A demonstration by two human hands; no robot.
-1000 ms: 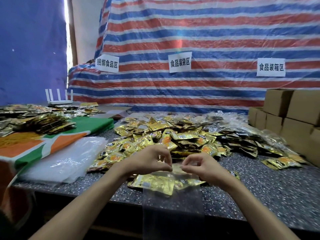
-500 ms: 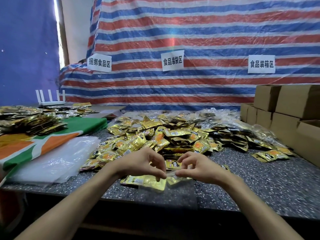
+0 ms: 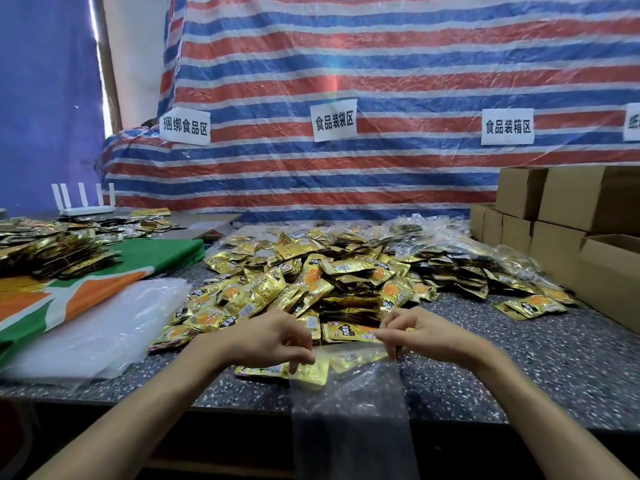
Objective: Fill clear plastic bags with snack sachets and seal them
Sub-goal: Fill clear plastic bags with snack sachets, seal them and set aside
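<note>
Clear bag (image 3: 349, 403): hangs over the table (image 3: 519, 368) edge, top corners pinched by left hand (image 3: 273, 341) and right hand (image 3: 426, 332). Gold sachets (image 3: 311, 282): heaped just behind; some lie under the bag's mouth.

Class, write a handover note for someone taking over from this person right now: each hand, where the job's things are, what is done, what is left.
Hands: left hand and right hand each pinch the top edge of a clear bag, which hangs over the table edge.
Loose sachets lie heaped just behind the hands; spare bags lie to the left.
Done: filled bags seem piled at the back right.
Left: this bag looks empty; fill it, seal it.
</note>
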